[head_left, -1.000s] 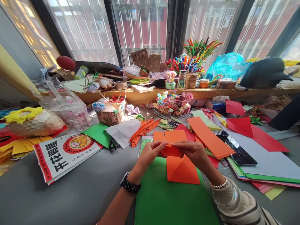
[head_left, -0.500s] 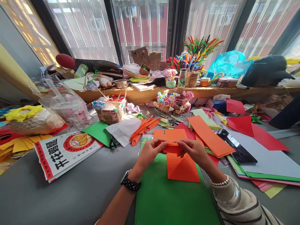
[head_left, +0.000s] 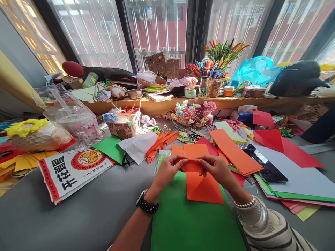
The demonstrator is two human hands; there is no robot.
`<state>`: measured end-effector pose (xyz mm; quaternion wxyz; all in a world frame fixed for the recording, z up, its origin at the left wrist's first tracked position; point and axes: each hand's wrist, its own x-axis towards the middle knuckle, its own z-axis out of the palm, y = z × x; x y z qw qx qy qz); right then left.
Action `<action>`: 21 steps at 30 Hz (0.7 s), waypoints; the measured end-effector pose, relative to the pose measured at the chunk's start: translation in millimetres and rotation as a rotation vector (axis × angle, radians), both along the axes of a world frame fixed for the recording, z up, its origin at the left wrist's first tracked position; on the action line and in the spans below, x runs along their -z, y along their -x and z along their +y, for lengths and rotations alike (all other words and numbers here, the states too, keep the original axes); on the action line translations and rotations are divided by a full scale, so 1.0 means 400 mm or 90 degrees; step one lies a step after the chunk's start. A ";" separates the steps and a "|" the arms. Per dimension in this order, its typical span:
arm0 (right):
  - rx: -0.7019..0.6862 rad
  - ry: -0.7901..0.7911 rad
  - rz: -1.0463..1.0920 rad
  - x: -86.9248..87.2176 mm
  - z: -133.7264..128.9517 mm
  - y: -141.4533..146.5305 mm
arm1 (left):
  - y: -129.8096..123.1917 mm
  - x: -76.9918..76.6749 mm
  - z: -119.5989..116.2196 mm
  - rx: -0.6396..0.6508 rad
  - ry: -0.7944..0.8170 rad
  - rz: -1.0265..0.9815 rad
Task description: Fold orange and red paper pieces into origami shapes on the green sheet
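Note:
Between my two hands is a small piece of orange paper point(head_left: 191, 166), held above the green sheet point(head_left: 193, 226). My left hand point(head_left: 169, 170) pinches its left end with thumb and fingers. On its right end, my right hand point(head_left: 216, 170) presses with thumb and fingertips. Below my hands, an orange paper square point(head_left: 204, 190) rests on the green sheet. Just beyond my fingers lie more orange pieces point(head_left: 197, 150). To their left, folded orange strips point(head_left: 159, 143) form a loose pile.
Right of my hands are long orange strips point(head_left: 235, 151), a phone point(head_left: 264, 164) and stacked coloured paper point(head_left: 309, 181). A printed paper bag point(head_left: 75, 170) and a bagged drink cup point(head_left: 78, 122) are at left. Craft flowers point(head_left: 192, 113) and a small basket point(head_left: 124, 125) stand toward the windowsill.
My right thumb has shifted slightly left along the orange paper, and the paper's front face has tilted more into view. My left hand has barely moved.

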<state>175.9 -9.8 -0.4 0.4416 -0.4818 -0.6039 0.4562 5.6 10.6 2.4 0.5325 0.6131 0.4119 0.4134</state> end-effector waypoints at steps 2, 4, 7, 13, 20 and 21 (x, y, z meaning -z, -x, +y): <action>0.001 -0.001 -0.006 0.004 0.002 0.000 | -0.001 0.000 -0.001 -0.006 -0.005 0.008; 0.002 -0.004 -0.016 0.007 0.002 -0.001 | -0.002 0.001 -0.001 -0.011 -0.011 0.016; 0.005 -0.009 -0.025 0.010 0.002 -0.003 | -0.003 0.003 0.002 -0.009 -0.016 0.027; -0.005 -0.004 -0.043 0.010 0.000 -0.002 | -0.002 0.001 0.016 -0.001 0.014 0.091; -0.003 0.003 -0.053 0.008 -0.002 -0.002 | -0.002 0.005 0.012 -0.043 -0.023 0.094; -0.002 0.007 -0.056 0.006 -0.002 -0.003 | -0.002 0.005 0.011 -0.051 -0.030 0.096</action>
